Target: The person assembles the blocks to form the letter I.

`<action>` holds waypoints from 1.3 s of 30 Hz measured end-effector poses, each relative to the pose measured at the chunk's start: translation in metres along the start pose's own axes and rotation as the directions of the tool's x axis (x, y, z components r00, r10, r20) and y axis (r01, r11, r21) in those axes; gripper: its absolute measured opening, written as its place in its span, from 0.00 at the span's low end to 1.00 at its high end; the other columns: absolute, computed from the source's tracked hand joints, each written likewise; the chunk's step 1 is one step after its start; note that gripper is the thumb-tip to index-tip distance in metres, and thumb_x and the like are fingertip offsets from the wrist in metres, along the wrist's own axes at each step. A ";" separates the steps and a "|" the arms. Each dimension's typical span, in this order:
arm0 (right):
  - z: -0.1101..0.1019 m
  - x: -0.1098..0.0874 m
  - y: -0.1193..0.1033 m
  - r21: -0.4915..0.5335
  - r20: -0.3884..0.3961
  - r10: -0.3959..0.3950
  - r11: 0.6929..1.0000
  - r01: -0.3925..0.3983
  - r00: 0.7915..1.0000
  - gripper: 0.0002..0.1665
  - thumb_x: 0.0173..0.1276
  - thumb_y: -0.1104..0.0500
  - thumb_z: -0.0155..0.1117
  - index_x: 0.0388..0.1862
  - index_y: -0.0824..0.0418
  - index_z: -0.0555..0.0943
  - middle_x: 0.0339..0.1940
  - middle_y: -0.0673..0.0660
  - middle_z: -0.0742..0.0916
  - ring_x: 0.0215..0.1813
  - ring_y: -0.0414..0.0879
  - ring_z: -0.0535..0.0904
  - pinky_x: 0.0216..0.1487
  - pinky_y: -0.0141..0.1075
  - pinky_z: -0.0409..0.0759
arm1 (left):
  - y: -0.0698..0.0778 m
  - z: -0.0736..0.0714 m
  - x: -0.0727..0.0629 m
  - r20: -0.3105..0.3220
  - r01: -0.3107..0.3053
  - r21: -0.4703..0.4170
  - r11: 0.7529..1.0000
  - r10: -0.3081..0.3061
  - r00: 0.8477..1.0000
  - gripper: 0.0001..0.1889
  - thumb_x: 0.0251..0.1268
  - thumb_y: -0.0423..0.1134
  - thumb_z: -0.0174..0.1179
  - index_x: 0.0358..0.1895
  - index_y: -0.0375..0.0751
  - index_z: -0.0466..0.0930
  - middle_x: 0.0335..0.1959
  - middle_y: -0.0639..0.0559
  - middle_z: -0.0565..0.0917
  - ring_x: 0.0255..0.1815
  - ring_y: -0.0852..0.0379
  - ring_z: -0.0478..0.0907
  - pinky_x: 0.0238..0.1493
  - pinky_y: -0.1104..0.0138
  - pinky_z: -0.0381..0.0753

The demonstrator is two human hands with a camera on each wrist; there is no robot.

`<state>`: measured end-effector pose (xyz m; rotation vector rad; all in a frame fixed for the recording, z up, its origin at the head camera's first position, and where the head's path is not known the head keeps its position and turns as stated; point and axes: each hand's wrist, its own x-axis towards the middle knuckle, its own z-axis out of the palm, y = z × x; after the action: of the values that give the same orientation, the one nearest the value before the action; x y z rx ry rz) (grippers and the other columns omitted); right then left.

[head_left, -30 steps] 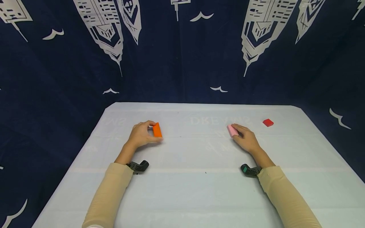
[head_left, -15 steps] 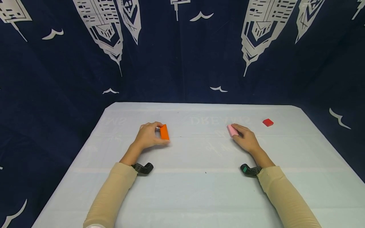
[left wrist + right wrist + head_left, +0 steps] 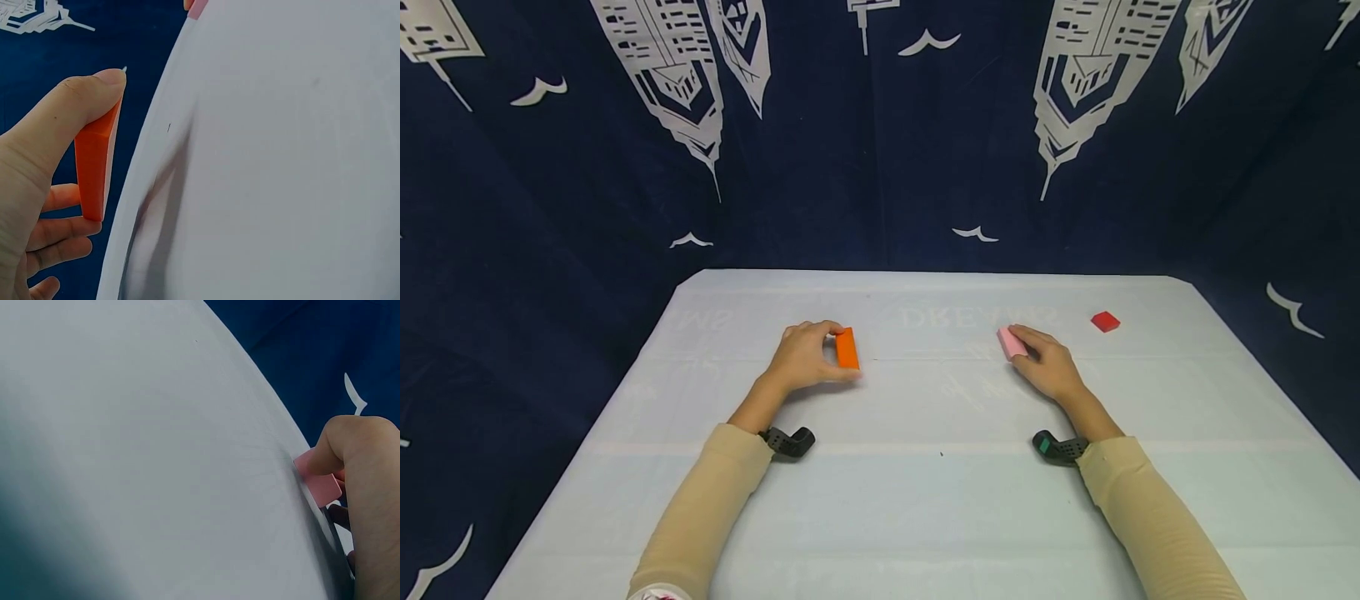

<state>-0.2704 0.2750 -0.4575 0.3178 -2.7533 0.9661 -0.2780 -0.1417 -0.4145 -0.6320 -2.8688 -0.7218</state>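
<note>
In left hand [image 3: 799, 358]: orange block [image 3: 847, 348], pinched between thumb and fingers, over white table [image 3: 917, 500]. At 3 o'clock from orange block, well apart: pink block [image 3: 1009, 343], likewise grasped between thumb and fingers of right hand [image 3: 1051, 363]. Between 2 and 3 o'clock from pink block: red block [image 3: 1105, 322], near right hand. Beyond table, toward 12 o'clock: dark blue cloth [image 3: 880, 158].

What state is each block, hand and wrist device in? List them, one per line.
Orange block: gripped, apparently lifted.
Pink block: gripped, table contact unclear.
Red block: lying on the table, untouched.
Left hand: gripping the orange block.
Right hand: gripping the pink block.
Left wrist device: worn.
Right wrist device: worn.
</note>
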 end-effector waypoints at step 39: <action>0.000 -0.002 0.000 -0.011 0.003 -0.002 1.000 0.002 1.000 0.33 0.66 0.60 0.59 0.69 0.69 0.69 0.69 0.68 0.72 0.71 0.66 0.62 0.69 0.58 0.57 | 0.036 0.017 0.017 0.049 -0.093 -0.008 0.996 0.093 0.994 0.44 0.39 0.67 0.72 0.59 0.44 0.77 0.54 0.53 0.82 0.53 0.53 0.75 0.62 0.55 0.59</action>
<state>-0.2687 0.2755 -0.4577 0.3204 -2.7592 0.9508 -0.2780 -0.0985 -0.4107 -0.7895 -2.8596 -0.7111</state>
